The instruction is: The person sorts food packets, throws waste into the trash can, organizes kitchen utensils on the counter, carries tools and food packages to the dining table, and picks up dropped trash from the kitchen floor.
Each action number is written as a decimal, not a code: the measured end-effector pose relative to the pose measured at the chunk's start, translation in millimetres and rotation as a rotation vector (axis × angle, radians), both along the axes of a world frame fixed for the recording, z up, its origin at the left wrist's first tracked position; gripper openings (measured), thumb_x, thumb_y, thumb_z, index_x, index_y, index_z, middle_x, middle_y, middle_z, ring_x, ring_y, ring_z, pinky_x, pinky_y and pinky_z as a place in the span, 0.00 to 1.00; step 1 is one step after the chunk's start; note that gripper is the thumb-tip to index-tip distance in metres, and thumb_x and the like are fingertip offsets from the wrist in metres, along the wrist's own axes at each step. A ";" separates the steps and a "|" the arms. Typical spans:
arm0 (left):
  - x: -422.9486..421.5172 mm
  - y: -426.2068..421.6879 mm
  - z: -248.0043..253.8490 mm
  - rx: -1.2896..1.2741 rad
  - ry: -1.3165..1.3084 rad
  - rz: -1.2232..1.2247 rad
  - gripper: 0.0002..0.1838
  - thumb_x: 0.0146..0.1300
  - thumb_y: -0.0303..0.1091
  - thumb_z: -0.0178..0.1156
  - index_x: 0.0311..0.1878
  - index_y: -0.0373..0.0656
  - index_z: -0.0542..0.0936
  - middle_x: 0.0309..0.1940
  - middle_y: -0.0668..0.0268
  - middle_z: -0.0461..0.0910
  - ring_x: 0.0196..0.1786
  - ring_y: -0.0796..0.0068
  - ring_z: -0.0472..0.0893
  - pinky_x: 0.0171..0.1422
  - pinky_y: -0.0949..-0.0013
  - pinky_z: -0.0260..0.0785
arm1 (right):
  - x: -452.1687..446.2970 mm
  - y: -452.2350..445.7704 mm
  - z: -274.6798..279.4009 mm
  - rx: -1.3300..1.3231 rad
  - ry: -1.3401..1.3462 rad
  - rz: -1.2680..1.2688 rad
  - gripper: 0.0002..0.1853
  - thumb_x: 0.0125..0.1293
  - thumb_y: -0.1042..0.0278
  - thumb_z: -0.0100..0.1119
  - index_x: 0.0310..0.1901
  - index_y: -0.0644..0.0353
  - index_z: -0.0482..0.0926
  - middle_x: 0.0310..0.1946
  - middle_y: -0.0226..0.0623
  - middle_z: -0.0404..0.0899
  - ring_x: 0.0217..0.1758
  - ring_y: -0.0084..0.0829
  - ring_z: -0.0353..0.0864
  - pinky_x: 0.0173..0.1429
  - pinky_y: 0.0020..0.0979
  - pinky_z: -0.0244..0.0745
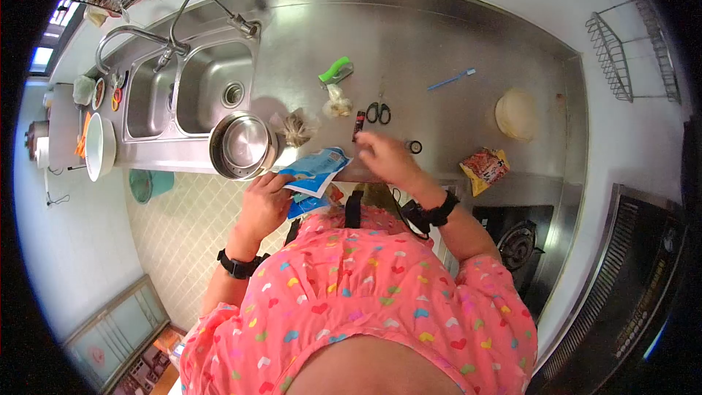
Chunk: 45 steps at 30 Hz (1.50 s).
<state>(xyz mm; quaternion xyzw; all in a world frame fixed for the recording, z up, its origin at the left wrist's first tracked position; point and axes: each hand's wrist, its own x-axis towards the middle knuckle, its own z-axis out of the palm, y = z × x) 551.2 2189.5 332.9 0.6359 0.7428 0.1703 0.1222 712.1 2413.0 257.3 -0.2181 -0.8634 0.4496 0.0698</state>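
Observation:
My left hand (269, 201) is closed on the edge of a blue and white plastic packet (314, 170), which tilts over the counter's front edge. More blue plastic shows just below it. My right hand (386, 157) has its fingers curled together at the near end of a small black-and-red stick (359, 123). Close by are scissors with dark handles (379, 112), a small round black item (414, 147), a pale knotted plastic bag (337, 102) and a green-handled peeler-like tool (336, 69). Left of the packet, a clear bag of brownish food (295, 129) sits beside a steel pot (243, 145).
A double sink (216, 88) with a tall faucet is at the left, with a pale green basin (99, 148) beyond it. On the right side lie a blue brush (451, 80), a round pale item (516, 114) and a red-yellow snack packet (485, 168). A gas burner (516, 243) is at lower right.

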 end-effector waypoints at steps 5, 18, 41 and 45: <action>2.1 -3.8 -5.5 0.017 -0.005 0.113 0.06 0.39 0.26 0.60 0.26 0.41 0.78 0.39 0.67 0.77 0.39 0.65 0.74 0.42 0.64 0.68 | 14.7 63.0 -28.0 0.172 -0.108 -0.335 0.15 0.56 0.59 0.57 0.42 0.59 0.75 0.34 0.42 0.79 0.38 0.45 0.79 0.40 0.42 0.72; 3.5 9.9 -6.4 0.007 0.030 0.138 0.07 0.40 0.26 0.59 0.27 0.40 0.78 0.39 0.65 0.77 0.38 0.63 0.74 0.40 0.63 0.70 | -65.4 62.3 -95.9 0.486 -0.415 -0.341 0.20 0.49 0.70 0.57 0.45 0.70 0.70 0.40 0.50 0.75 0.45 0.46 0.75 0.47 0.39 0.73; 5.2 9.9 -13.5 0.006 0.009 0.178 0.10 0.40 0.27 0.60 0.30 0.41 0.79 0.39 0.65 0.76 0.40 0.63 0.74 0.43 0.63 0.69 | -130.8 88.5 -32.0 0.484 -0.007 -0.008 0.17 0.56 0.76 0.50 0.48 0.57 0.75 0.48 0.44 0.74 0.46 0.45 0.77 0.48 0.40 0.73; 6.5 6.3 -19.7 0.011 0.014 0.203 0.09 0.40 0.27 0.60 0.30 0.41 0.78 0.39 0.65 0.76 0.39 0.62 0.74 0.41 0.63 0.68 | -107.0 130.1 -52.0 0.447 -0.383 -0.292 0.17 0.56 0.68 0.54 0.49 0.58 0.75 0.45 0.48 0.75 0.44 0.47 0.77 0.46 0.42 0.72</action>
